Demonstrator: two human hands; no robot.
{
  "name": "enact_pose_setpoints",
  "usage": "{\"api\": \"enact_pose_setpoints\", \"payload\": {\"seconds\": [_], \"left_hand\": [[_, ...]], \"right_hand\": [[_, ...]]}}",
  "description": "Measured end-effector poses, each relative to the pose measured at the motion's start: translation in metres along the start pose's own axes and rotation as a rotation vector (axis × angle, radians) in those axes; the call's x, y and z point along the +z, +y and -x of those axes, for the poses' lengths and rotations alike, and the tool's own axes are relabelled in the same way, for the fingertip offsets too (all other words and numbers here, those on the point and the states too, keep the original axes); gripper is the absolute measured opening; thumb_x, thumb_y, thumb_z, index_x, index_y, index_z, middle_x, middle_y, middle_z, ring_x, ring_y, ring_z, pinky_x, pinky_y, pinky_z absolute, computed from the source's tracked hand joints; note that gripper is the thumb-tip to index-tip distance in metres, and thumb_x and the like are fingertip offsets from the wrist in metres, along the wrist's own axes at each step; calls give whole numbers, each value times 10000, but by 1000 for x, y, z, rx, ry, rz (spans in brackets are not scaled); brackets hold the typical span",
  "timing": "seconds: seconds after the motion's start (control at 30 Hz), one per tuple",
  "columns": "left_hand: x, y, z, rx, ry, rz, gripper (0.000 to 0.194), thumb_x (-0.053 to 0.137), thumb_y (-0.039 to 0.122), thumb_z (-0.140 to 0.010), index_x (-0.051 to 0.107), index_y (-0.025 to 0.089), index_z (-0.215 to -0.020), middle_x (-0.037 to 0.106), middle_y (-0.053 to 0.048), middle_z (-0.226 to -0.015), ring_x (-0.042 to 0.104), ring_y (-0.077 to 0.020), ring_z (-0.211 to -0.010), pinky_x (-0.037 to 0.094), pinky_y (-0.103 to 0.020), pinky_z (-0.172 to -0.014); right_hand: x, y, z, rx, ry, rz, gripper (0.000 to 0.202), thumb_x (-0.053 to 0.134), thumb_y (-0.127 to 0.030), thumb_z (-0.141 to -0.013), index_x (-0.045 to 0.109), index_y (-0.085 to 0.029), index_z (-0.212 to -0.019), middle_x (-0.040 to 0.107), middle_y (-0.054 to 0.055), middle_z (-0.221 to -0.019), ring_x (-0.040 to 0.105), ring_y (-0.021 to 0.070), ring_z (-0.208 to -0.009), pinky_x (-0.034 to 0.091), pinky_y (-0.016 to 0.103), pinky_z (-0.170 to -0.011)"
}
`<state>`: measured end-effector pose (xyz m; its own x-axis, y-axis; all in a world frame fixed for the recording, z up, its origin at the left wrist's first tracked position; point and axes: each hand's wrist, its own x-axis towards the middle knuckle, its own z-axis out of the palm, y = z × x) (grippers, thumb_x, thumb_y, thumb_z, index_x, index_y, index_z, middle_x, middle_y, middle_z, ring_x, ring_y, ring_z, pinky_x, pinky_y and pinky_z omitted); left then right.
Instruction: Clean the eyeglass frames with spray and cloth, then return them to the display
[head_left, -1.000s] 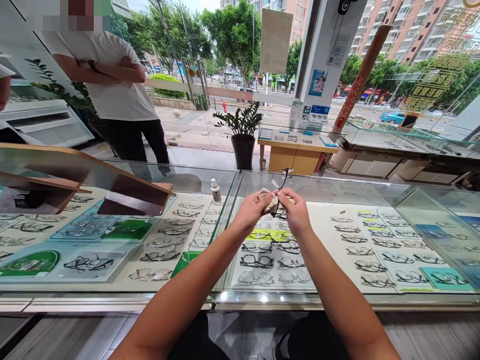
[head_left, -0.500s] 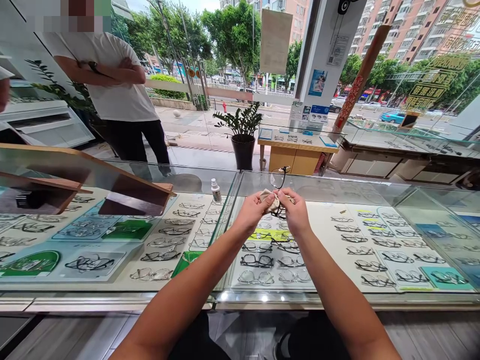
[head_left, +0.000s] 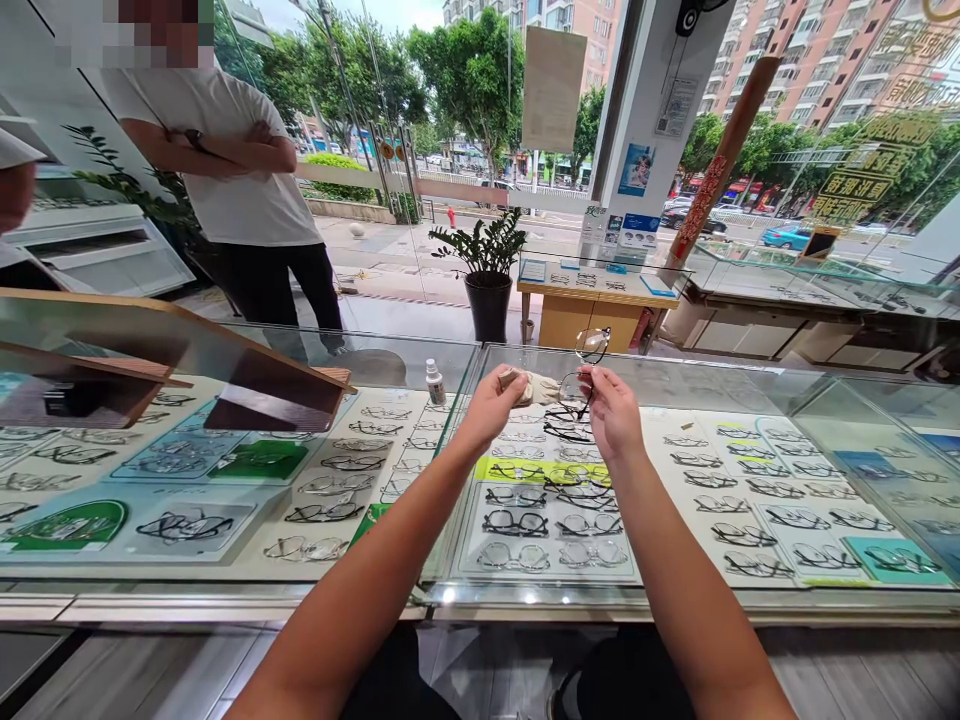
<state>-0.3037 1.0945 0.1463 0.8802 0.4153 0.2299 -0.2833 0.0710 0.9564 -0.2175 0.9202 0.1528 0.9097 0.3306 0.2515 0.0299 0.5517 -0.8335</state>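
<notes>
My right hand grips a pair of eyeglasses with a dark frame, held upright on edge above the glass counter. One round lens stands above my fingers and the other is lower, beside them. In my left hand a pale cleaning cloth is bunched between thumb and fingers, its loose end hanging toward the glasses. Cloth and lens are close together; I cannot tell whether they touch. Rows of eyeglasses lie under the glass below my hands.
A small white spray bottle stands on the counter to the left. A wooden display stand leans over the left counter. Across it, a person stands with folded arms, and a potted plant is by the window.
My hands have drawn apart. The cloth has come away from the lens with my left hand, while my right hand has shifted right with the eyeglasses.
</notes>
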Motion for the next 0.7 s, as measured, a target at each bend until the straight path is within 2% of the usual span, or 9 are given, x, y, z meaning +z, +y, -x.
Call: {"api": "enact_pose_setpoints", "payload": {"seconds": [0.1, 0.2, 0.3, 0.37, 0.47, 0.6, 0.63, 0.7], "left_hand": [[-15, 7, -5, 27, 42, -267, 297, 718, 479, -855, 635, 194, -876, 669, -6, -787, 617, -152, -735, 494, -288, -707], [-26, 14, -5, 21, 28, -632, 240, 670, 449, -872, 627, 215, -843, 720, -41, -789, 658, -206, -751, 473, -320, -694], [-35, 17, -3, -14, -55, -1036, 138, 651, 368, -837, 637, 234, -868, 754, -51, -838, 674, -244, -786, 456, -334, -703], [-41, 15, -3, -74, -167, -1230, 155, 640, 293, -785, 654, 244, -932, 761, -55, -879, 678, -265, -813, 451, -335, -706], [-49, 7, -4, -135, -285, -1335, 282, 656, 237, -714, 677, 243, -995, 763, -72, -920, 694, -295, -867, 475, -345, -741], [-54, 2, -7, -126, -278, -1361, 387, 690, 228, -702, 703, 209, -1088, 752, -148, -1112, 674, -381, -1103, 496, -449, -944], [-54, 3, -7, -94, -250, -1348, 420, 696, 244, -725, 700, 196, -1142, 734, -172, -1192, 648, -405, -1174, 475, -495, -1008], [-50, 11, -6, 63, -181, -1233, 514, 703, 303, -799, 656, 185, -1298, 671, -195, -1372, 582, -415, -1317, 406, -557, -1130]], "right_hand": [[-2, 0, 0, 15, -20, 0, 246, 861, -450, -789, 811, -242, -910, 793, 52, -1039, 685, 194, -974, 526, 354, -912], [0, 0, 0, 33, -37, -6, 233, 857, -442, -786, 812, -244, -901, 793, 50, -1029, 683, 188, -960, 526, 342, -889], [3, -3, 1, 64, -58, -16, 221, 855, -428, -770, 812, -240, -879, 788, 42, -997, 674, 178, -936, 523, 320, -866], [4, -7, 2, 94, -72, -7, 213, 849, -416, -754, 807, -232, -851, 780, 40, -963, 663, 174, -907, 520, 303, -821], [5, -11, 4, 135, -95, 15, 198, 838, -403, -733, 791, -222, -798, 760, 37, -911, 647, 172, -875, 507, 284, -745], [4, -15, 5, 173, -165, 21, 194, 817, -404, -748, 776, -215, -771, 741, 35, -884, 645, 172, -869, 500, 272, -714], [4, -15, 5, 182, -184, 23, 196, 812, -407, -756, 772, -215, -770, 740, 35, -881, 645, 172, -864, 500, 272, -710], [2, -17, 5, 202, -220, 35, 203, 807, -415, -772, 767, -215, -775, 740, 34, -874, 643, 171, -845, 498, 274, -703]]}}
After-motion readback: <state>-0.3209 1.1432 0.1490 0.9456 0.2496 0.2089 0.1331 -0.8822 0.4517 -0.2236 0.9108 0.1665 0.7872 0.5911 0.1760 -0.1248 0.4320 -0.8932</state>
